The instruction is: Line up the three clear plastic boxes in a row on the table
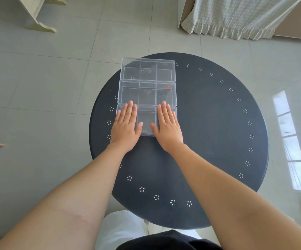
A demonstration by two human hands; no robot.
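While both palms lie flat on the nearest box [147, 121], the row looks all but finished, and the risks from here are small ones. The left hand [126, 126] is spread open, fingers together and thumb out, pressed on the box's left part; the right hand [167, 126] mirrors it on the right part. Neither pinches anything; they simply bear down on the lid.

Three clear boxes run away from the person across the left half of the round dark table [209, 123]. The far box [148, 69] sits at the table's far-left edge, its left end seeming to reach out past the rim. The middle box [147, 92] touches it, and the nearest box touches the middle one.

What could go wrong? A forward shove from these flat palms would travel through the whole touching chain, and the far box, already at the edge, could tip off toward the floor. Smooth plastic on a smooth painted top probably slides easily, so uneven pressure from one hand could swing the nearest box out of line. The middle box seems to sit a touch left of its neighbours, and any correction might nudge both.

As for writing, faint dark markings show in each box's centre compartment, too small to read. A small red mark [167, 86] sits in the middle box's right compartment, also illegible.
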